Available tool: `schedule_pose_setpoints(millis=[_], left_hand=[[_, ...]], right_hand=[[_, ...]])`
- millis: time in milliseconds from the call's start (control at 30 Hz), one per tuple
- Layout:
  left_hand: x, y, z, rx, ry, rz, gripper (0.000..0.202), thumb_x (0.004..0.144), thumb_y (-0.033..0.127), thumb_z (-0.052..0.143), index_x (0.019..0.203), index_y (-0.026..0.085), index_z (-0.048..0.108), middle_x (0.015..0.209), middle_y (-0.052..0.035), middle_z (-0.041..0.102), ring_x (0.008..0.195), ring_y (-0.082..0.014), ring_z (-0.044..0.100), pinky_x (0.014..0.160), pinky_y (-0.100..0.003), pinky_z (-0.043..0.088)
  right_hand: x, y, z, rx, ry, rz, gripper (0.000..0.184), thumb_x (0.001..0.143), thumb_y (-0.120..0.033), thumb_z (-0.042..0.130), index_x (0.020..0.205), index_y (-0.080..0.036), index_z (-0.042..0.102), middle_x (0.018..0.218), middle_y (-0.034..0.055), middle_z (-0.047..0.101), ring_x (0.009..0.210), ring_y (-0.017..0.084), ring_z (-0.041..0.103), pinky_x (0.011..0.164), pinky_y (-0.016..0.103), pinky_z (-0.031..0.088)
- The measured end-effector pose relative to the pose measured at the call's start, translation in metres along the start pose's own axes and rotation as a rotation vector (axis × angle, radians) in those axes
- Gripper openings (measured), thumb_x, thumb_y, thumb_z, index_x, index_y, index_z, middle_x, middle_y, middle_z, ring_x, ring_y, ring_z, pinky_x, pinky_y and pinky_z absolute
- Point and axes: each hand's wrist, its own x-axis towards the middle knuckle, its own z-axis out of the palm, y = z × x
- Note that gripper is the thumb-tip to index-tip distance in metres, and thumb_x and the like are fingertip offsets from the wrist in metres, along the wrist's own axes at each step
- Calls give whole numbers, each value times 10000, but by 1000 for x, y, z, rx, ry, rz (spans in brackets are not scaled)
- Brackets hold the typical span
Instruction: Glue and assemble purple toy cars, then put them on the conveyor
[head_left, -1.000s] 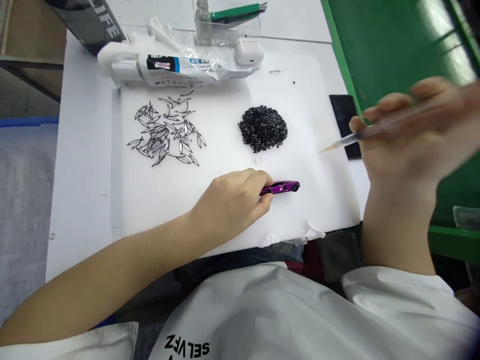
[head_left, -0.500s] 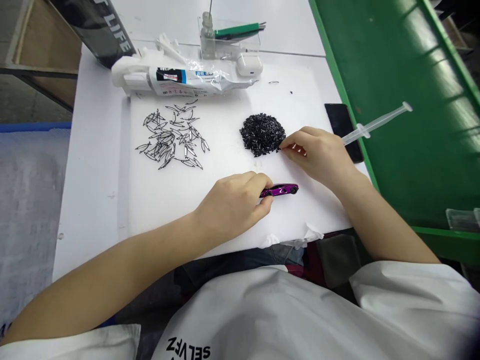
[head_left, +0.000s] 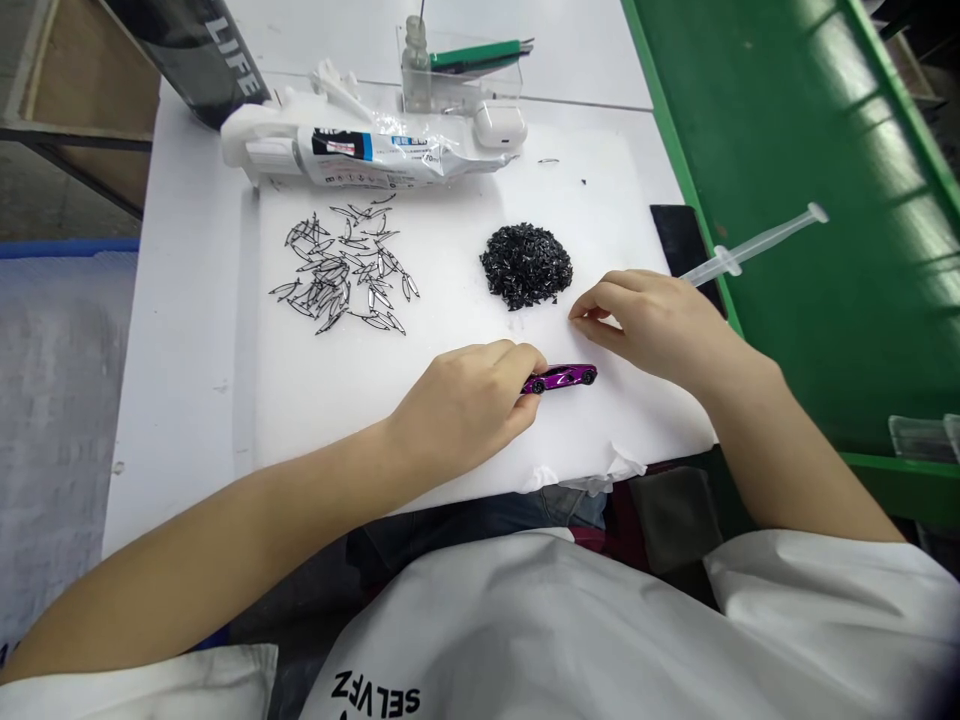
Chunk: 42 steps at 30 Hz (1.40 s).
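A purple toy car (head_left: 564,377) is pinched at one end by my left hand (head_left: 480,405), low over the white board (head_left: 450,250). My right hand (head_left: 637,318) is closed in a pinch beside a heap of small black pieces (head_left: 526,264), just apart from it. Whatever sits between its fingertips, if anything, is too small to make out. Left of the heap lies a loose spread of thin black outlined slivers (head_left: 330,275).
Along the back lie a white squeeze tube (head_left: 375,155), a white earbud case (head_left: 500,125), a small glass bottle (head_left: 415,70) and green-handled tweezers (head_left: 476,56). A dark bottle (head_left: 202,55) stands back left. At right are a phone (head_left: 675,235), a syringe (head_left: 757,243) and a green tray (head_left: 795,200).
My right hand has drawn back from the edge of the black heap, slightly down and right, its fingers still pinched. My left hand and the toy car have stayed nearly in place.
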Motion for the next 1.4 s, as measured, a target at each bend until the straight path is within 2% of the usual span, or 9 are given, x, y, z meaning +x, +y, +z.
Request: schedule_pose_setpoints(millis=[100, 300, 367, 467, 567, 633, 733, 933, 1400], left_hand=[[0, 0, 0, 6, 1, -3, 154, 788, 126, 552, 933, 130, 603, 865, -14, 686, 719, -125, 639, 652, -228, 483], [1, 0, -1, 31, -10, -12, 155, 791, 131, 547, 936, 136, 602, 848, -8, 686, 719, -128, 637, 658, -233, 480], [1, 0, -2, 41, -8, -22, 146, 787, 131, 551, 924, 139, 603, 821, -3, 683, 696, -125, 630, 638, -228, 469], [2, 0, -2, 50, -12, -31, 138, 789, 138, 556, 918, 143, 605, 794, -2, 676, 687, -126, 623, 623, -225, 456], [2, -1, -1, 51, -18, -29, 134, 801, 153, 552, 923, 142, 607, 795, -6, 675, 692, -130, 621, 629, -231, 455], [2, -1, 0, 48, -20, -28, 134, 807, 158, 547, 925, 137, 607, 812, -12, 677, 706, -134, 623, 643, -237, 460], [1, -2, 1, 49, -26, -31, 145, 812, 160, 539, 937, 133, 606, 830, -19, 680, 722, -141, 628, 660, -249, 467], [2, -2, 1, 48, -41, -35, 150, 820, 162, 526, 945, 130, 602, 839, -25, 681, 731, -144, 631, 672, -255, 474], [1, -3, 3, 62, 11, -1, 145, 806, 163, 540, 927, 128, 614, 815, -12, 682, 707, -144, 628, 650, -250, 468]], right_hand=[[1, 5, 3, 109, 5, -33, 165, 850, -266, 504, 807, -169, 631, 766, 43, 631, 664, 147, 566, 576, 264, 424], [-1, 2, 5, 45, 76, -21, 196, 869, -252, 461, 804, -186, 634, 767, 54, 638, 666, 164, 568, 578, 290, 438], [-5, -5, 2, 41, 148, 17, 194, 871, -242, 456, 779, -200, 621, 742, 52, 637, 650, 169, 567, 569, 302, 447], [-14, -22, -4, 109, 326, 40, 165, 868, -222, 482, 755, -233, 602, 693, 35, 632, 627, 163, 568, 574, 309, 472], [-22, -37, -4, 128, 485, -134, 79, 824, -189, 564, 774, -236, 602, 640, 13, 618, 567, 138, 545, 528, 283, 465], [-24, -42, 0, 113, 536, -249, 57, 785, -164, 617, 795, -218, 605, 605, 5, 599, 524, 123, 509, 480, 262, 440], [-24, -44, 5, 123, 549, -305, 105, 754, -138, 654, 826, -195, 602, 583, -1, 578, 503, 110, 468, 461, 247, 428], [-23, -42, 6, 142, 536, -327, 142, 752, -145, 665, 868, -204, 609, 592, -9, 591, 500, 102, 454, 463, 243, 425], [-24, -36, 10, 177, 536, -403, 201, 726, -101, 691, 893, -188, 620, 548, -12, 533, 515, 100, 438, 443, 237, 379]])
